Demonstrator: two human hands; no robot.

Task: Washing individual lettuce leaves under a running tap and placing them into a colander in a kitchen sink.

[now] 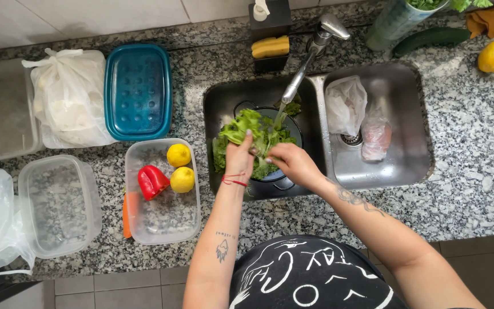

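Green lettuce (253, 133) sits in the left basin of a steel double sink (413, 171), over a dark bowl (284, 174), with water running onto it from the tap (315, 46). Both forearms reach forward from the counter edge and converge over that basin. The left hand (239, 160) is raised, back of the hand upward, fingers pressed together and closed on the leaves; a red thread circles its wrist. The right hand (293, 162) angles in from the right, fingers curled and pinching the lettuce just beside the left hand. The right basin holds a crumpled plastic bag (345, 103). On the granite counter (475, 143), left of the sink, a clear container (164, 220) holds two lemons (179, 166) and a red pepper (151, 181).
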